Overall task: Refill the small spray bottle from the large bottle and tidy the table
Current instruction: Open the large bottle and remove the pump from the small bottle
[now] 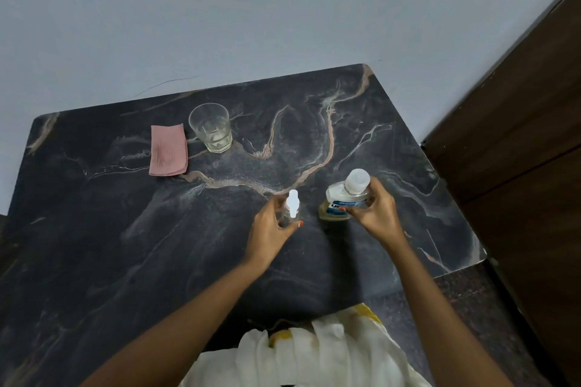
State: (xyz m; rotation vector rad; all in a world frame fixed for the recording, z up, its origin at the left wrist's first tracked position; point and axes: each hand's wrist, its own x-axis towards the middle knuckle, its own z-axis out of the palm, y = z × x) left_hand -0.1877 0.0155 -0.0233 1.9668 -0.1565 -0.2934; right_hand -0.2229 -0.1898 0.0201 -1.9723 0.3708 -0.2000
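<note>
Head view: both bottles in hand, caps on, no pouring yet.

Landmark = large bottle [342, 198], standing on the dark marbled table [125, 245], yellowish liquid low in it, white cap [357, 181] on top. Right hand [374, 214] grips it at the shoulder, fingers and thumb curled round just under the cap.

Small spray bottle [290, 207] is just left of the large bottle, near but not touching, upright, white spray head up. Left hand [270, 223] holds its clear body, fingers wrapped behind and thumb in front. Can't tell its fill level.

Key relation: both long axes are vertical and parallel, and each closure sits directly above the fingers holding that bottle. Left hand is nearer the spray head, right hand nearer the cap. Neither hand is free, so my read is that one has to let go and reach across to unscrew. Spray head off first looks likely.

Glass [211, 129] is well apart from the large bottle, far-left of it. Pink cloth [168, 150] lies further left again.
</note>
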